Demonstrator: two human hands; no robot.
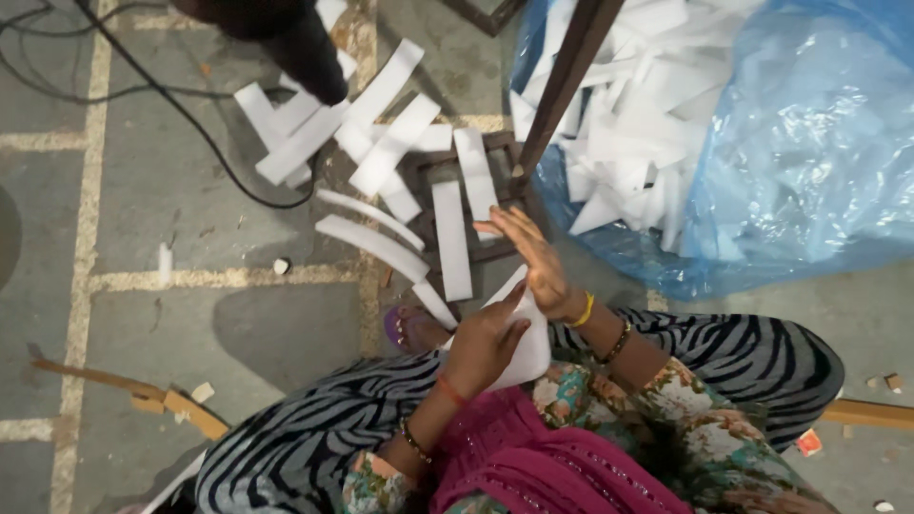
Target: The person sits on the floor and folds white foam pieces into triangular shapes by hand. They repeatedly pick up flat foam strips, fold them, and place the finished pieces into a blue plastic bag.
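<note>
Seated on the floor [162,314], knees up under striped fabric. Left hand [484,345] grips the near edge of a white foam sheet [529,354], fingers curled onto it; a judgement: this steadies the piece over the lap. Right hand [535,259] lies flat and open, fingers spread toward 11 o'clock, palm against the sheet's far end, not clamped. Sheet sits between the two hands, at 6 o'clock of the right hand.

Cut foam strips [381,143] scattered at 11 to 12 o'clock. Blue plastic bag [809,143] of foam offcuts at 2 o'clock, within reach. Dark metal leg [562,81] at 12 o'clock.
</note>
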